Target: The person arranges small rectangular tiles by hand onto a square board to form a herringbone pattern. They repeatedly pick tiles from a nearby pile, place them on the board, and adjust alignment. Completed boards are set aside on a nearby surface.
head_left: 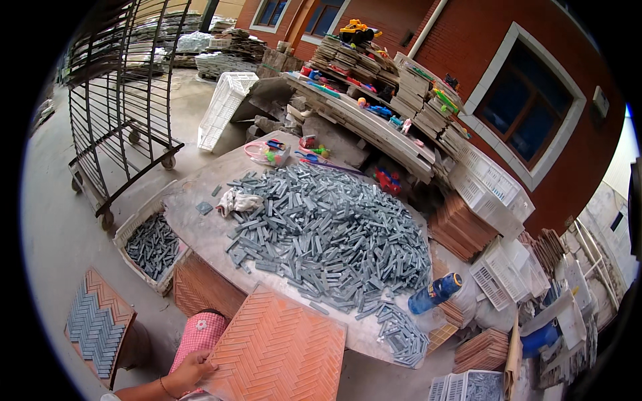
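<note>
My left hand comes in from the lower edge, a thin band round its wrist. Its fingers close on the left edge of an orange herringbone-grooved mold board, which is tilted in front of the table. No strips show in its grooves. My right hand is out of view. A pink checked cloth piece with a flower on it lies just behind my left hand. Beyond the board, a large heap of grey strip tiles covers much of the table. A crumpled whitish glove or cloth rests at the heap's left.
At lower left stands another orange board, partly filled with grey strips. A white crate of strips sits left of the table. A blue bottle stands at the table's right. Behind are a wheeled rack and stacked slabs with toys.
</note>
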{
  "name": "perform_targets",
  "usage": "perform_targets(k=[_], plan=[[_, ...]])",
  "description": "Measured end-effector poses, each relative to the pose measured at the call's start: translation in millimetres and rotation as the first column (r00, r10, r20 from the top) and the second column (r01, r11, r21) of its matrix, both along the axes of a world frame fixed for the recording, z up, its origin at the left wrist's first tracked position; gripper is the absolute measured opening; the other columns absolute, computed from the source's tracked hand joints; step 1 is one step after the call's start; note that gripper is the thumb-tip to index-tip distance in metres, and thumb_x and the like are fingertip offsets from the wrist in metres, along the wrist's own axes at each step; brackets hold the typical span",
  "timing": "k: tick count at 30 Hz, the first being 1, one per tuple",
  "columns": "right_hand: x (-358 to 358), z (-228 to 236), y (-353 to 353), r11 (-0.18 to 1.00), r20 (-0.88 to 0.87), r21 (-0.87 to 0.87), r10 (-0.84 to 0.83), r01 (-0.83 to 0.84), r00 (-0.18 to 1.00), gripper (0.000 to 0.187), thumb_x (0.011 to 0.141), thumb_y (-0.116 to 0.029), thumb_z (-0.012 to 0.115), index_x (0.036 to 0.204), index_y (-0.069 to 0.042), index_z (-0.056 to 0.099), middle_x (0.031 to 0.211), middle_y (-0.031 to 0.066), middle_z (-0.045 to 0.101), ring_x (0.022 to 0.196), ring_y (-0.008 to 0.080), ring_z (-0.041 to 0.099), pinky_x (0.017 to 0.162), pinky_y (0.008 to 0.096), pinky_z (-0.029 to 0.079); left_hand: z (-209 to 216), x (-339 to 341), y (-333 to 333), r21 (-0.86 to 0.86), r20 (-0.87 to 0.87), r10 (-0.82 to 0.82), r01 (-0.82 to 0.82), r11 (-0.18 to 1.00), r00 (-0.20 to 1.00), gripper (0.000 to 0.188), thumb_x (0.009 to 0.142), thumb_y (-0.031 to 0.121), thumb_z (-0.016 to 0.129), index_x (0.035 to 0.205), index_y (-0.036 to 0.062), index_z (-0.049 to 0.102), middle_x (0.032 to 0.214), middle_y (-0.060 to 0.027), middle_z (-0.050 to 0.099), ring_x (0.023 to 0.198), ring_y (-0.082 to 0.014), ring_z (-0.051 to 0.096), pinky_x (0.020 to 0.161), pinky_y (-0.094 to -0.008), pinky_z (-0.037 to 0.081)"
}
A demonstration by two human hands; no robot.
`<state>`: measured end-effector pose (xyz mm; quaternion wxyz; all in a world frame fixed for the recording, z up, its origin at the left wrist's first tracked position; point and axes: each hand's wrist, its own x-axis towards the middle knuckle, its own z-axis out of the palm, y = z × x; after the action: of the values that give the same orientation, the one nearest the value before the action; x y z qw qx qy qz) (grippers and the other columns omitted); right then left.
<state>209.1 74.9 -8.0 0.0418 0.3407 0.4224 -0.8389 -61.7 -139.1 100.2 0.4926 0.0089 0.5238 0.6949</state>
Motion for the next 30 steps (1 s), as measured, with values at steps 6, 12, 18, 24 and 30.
perform_targets(k=[6,12,18,24,30], plan=[[45,19,15,0.951,0.16,0.182,0.221,-0.249,0.962,0.044,0.084,-0.019,0.06,0.124,-0.003,0.05,0.121,0.0154,0.054,0.11,0.0246,0.053,0.094,0.0343,0.04,-62,-16,23,0.047,-0.22,-0.01,0.021,0.999,0.976,0.022,0.087,0.008,0.056,0.106,-0.0031,0.056,0.09,-0.004,0.063,0.078,-0.0116,0.059,0.069,-0.0261,0.049],[-36,91,145,0.324,0.718,0.613,0.154,-0.721,0.679,0.046,0.08,-0.043,0.062,0.096,0.0,0.062,0.095,0.0189,0.064,0.093,0.0248,0.063,0.081,0.0362,0.048,-43,-94,48,-0.558,-0.722,-0.547,0.111,0.823,0.425,0.029,0.084,0.025,0.057,0.099,0.0011,0.06,0.09,-0.0198,0.062,0.083,-0.0353,0.06,0.072,-0.0403,0.048],[-205,78,250,-0.106,-0.147,0.983,0.055,0.152,0.988,0.038,0.078,-0.025,0.067,0.106,-0.001,0.058,0.108,0.019,0.06,0.103,0.0303,0.057,0.089,0.037,0.044,-30,-165,230,-0.25,-0.958,-0.243,-0.026,0.968,0.153,0.036,0.082,0.017,0.058,0.111,-0.0037,0.054,0.106,-0.0228,0.059,0.098,-0.0369,0.056,0.086,-0.04,0.044],[-333,51,312,-0.255,0.009,0.965,-0.231,-0.069,0.973,0.052,0.075,-0.045,0.066,0.102,-0.001,0.061,0.104,0.0204,0.057,0.099,0.0367,0.052,0.085,0.0435,0.042,-51,-207,353,-0.297,-0.9,-0.181,-0.255,0.92,0.397,0.055,0.077,0.029,0.066,0.116,-0.0056,0.047,0.1,-0.0266,0.059,0.094,-0.0393,0.057,0.081,-0.0425,0.045],[-346,42,304,-0.373,-0.067,0.925,-0.344,-0.071,0.937,0.047,0.068,-0.057,0.067,0.094,-0.018,0.067,0.091,0.0134,0.052,0.088,0.033,0.048,0.077,0.0418,0.042,-70,-199,382,-0.316,-0.943,-0.223,-0.452,0.834,0.249,0.069,0.067,0.037,0.073,0.121,0.0007,0.049,0.104,-0.0248,0.055,0.097,-0.0389,0.052,0.085,-0.042,0.042]])
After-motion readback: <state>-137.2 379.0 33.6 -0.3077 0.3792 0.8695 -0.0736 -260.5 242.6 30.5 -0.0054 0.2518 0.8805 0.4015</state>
